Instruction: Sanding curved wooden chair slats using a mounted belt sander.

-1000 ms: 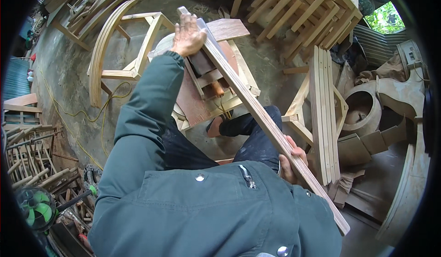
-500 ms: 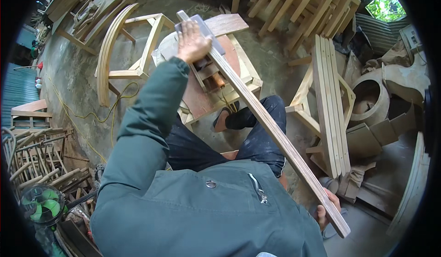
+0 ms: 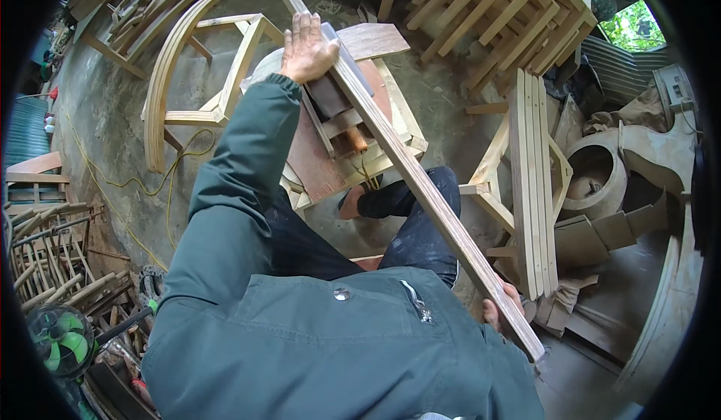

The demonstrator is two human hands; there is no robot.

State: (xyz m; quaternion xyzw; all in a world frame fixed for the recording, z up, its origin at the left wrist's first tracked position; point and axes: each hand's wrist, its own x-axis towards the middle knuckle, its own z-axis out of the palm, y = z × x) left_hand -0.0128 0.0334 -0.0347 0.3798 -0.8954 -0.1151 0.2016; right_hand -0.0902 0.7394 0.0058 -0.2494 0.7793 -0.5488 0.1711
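A long, narrow wooden slat (image 3: 411, 165) runs slantwise from the far left down past my right side. My left hand (image 3: 309, 51) lies on its far part with the fingers stretched flat. Near the other end, my right hand (image 3: 492, 313) is closed around the slat, thumb on one side and fingers on the other. Under the slat is a power tool (image 3: 327, 101) with a dark grey body and an orange-brown cylinder; its exact kind is partly hidden. It rests on a pinkish wooden board (image 3: 319, 168) above a pale wooden frame.
A curved-edged wooden frame (image 3: 156, 105) stands at left, near a yellow cord (image 3: 143, 191). At right is a slatted frame (image 3: 532, 195), with a round-mouthed housing (image 3: 593, 176) beyond. Stacked wooden frames (image 3: 518, 18) fill the back right. A green fan (image 3: 60, 340) stands at lower left.
The slat has slid away from me, toward the far left, its far end reaching further past the tool. My right hand has moved forward with it; my left has shifted little.
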